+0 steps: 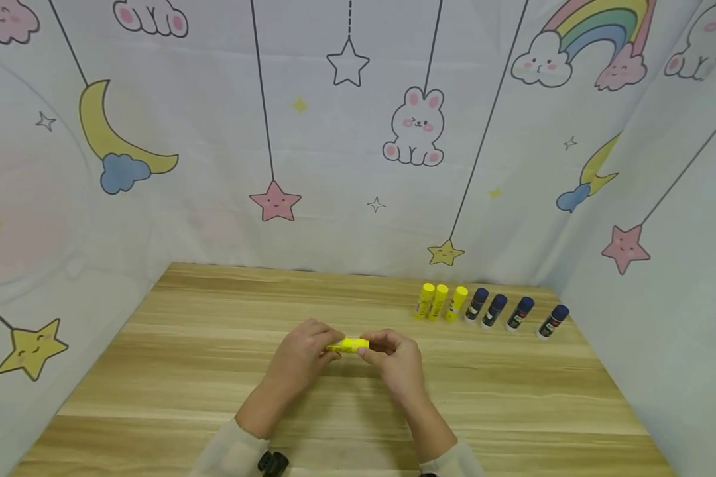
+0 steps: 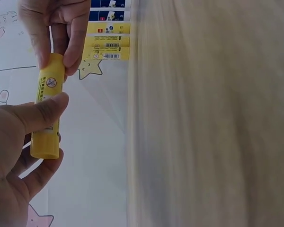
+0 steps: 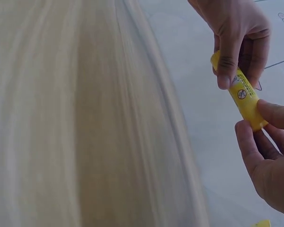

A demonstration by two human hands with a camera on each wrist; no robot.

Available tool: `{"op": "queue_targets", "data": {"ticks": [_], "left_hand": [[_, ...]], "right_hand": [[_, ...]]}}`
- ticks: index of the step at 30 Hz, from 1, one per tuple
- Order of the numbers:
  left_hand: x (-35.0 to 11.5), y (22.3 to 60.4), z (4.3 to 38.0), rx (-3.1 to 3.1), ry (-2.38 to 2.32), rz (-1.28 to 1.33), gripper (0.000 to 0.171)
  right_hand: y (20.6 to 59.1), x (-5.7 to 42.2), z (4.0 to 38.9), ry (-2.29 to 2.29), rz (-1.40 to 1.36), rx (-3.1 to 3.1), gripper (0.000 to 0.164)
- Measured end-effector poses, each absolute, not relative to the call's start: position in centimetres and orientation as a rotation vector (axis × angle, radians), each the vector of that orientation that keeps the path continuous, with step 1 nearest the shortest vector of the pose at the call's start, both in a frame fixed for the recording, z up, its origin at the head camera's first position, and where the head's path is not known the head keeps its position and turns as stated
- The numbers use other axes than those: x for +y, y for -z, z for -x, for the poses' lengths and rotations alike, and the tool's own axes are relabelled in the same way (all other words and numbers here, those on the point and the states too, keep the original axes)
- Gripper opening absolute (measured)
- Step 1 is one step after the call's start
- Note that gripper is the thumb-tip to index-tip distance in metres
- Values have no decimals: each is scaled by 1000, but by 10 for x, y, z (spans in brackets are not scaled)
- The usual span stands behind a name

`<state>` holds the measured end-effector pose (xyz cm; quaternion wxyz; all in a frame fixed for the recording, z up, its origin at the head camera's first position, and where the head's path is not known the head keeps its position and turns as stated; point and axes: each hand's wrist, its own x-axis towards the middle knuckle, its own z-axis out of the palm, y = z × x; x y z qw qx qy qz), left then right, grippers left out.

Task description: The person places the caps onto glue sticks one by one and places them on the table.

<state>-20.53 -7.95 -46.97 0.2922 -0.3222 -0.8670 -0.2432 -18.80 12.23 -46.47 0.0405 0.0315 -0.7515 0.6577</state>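
Observation:
Between the two hands a yellow glue stick [image 1: 351, 345] lies sideways above the middle of the table. My left hand [image 1: 301, 351] grips its left end, thumb across the printed label in the left wrist view. With thumb and fingertips, my right hand [image 1: 398, 364] pinches the other end, as the right wrist view shows. The glue stick [image 2: 49, 106] looks closed, with no bare glue visible. Part of its label is covered by the left thumb [image 2: 46, 112].
Toward the back right of the wooden table [image 1: 203, 311] stands a row of upright glue sticks. Three are yellow [image 1: 437, 303]; several are dark blue with white bases [image 1: 520, 314]. A white cloth [image 1: 334, 152] with cartoon prints hangs behind the table and along its sides.

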Motion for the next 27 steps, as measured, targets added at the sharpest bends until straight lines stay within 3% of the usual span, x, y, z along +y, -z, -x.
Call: {"op": "queue_targets", "data": {"ticks": [10,27], "left_hand": [[-77,467,204,-2323,647,863,39],[-84,471,206,-2488,504,671,28]], "right_hand": [[450,134,195,-1748,-212,-2463,17],[408,159,220,-1256,-269,-2723,22]]}}
